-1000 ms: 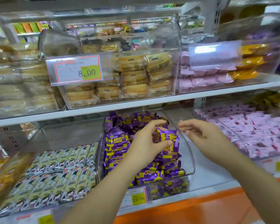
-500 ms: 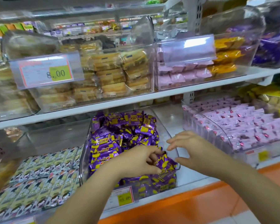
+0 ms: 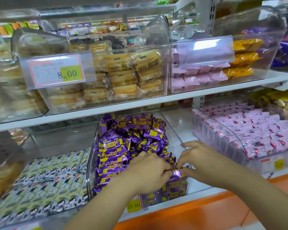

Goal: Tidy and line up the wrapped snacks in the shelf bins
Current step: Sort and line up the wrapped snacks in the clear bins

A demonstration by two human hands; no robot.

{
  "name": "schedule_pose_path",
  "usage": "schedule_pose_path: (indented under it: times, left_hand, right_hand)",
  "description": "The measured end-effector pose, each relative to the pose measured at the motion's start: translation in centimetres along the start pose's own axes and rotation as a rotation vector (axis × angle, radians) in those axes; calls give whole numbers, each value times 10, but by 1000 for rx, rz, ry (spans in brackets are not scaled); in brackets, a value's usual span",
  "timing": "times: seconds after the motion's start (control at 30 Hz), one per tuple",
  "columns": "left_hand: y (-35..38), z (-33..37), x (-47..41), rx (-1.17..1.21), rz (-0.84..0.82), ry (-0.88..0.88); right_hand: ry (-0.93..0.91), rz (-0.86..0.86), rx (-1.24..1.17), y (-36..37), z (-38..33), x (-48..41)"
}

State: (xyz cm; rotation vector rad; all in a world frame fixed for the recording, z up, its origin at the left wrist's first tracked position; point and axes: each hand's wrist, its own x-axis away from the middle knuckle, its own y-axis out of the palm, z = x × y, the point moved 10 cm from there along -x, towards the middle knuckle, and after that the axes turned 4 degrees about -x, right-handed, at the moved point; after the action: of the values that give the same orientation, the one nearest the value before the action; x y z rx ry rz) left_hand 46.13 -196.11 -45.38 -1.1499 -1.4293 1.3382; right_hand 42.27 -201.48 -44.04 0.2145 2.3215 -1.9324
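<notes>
Nearest: orange band (image 3: 206,213) under the front edge of the lower shelf (image 3: 204,190), price tag marked 23.60 (image 3: 134,205) clipped at that edge. Along the lower shelf, three bins in a row: cream-and-black packs (image 3: 45,180) in rows at left; clear bin (image 3: 93,146) at centre, heaped with purple-and-yellow snacks (image 3: 116,156) lying at all angles; pink packs (image 3: 256,130) in neat rows at right. Above and behind, upper shelf (image 3: 123,106) with wrapped cakes (image 3: 123,72) behind a tag reading 8.00 (image 3: 61,72), then pink sachets (image 3: 198,78) and yellow packs (image 3: 243,63). Both forearms in from below, reaching to the clear bin's front right corner. Left hand (image 3: 150,173) knuckles up, fingers curled down onto one purple pack (image 3: 178,173). Right hand (image 3: 201,156) pinching the same pack from the right, thumb and fingertips closed on its wrapper.
</notes>
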Motion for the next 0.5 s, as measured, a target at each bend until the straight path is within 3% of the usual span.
schedule_pose_path:
  times: [0.13, 0.2, 0.3, 0.5]
  left_hand:
    - [-29, -59, -10, 293, 266, -248]
    - [-28, -86, -22, 342, 297, -399]
    - [-23, -107, -42, 305, 290, -555]
    - [-21, -111, -63, 82, 284, -679]
  right_hand:
    - [55, 257, -196, -29, 17, -1]
    - [84, 332, -262, -34, 27, 0]
    - [83, 351, -317, -31, 32, -1]
    - [83, 348, -359, -30, 36, -4]
